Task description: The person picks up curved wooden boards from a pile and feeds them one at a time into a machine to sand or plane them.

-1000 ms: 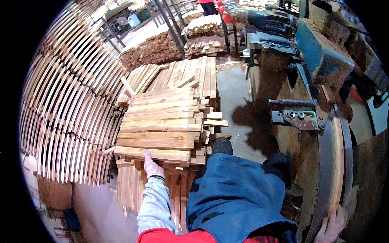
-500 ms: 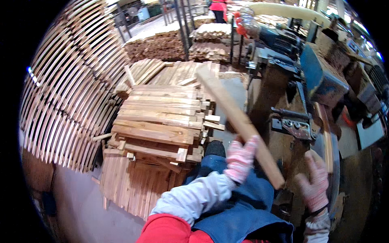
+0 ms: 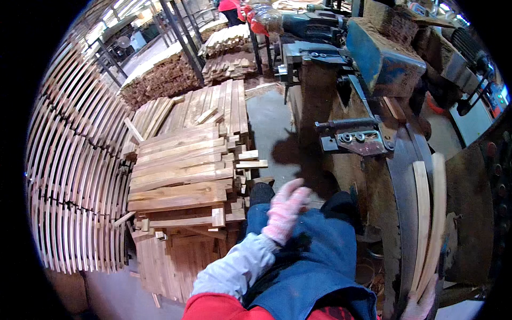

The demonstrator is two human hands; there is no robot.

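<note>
Hanging empty, the left hand (image 3: 288,209), fingers loosely apart, no longer holds a strip. Two wooden strips (image 3: 423,213) now lie together at four o'clock, the right hand (image 3: 419,305) at their near ends, its grip unclear; handling seems shifted toward the blue machine guard (image 3: 381,58) at two o'clock.

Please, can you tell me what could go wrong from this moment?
Perhaps two things. The left strip and right strip spread apart at their far ends, with the right hand at their near ends, so one could slide out of line on the metal bed. Also, short wood pieces jut from the board stack near the person's legs; a knee might knock them loose.
</note>
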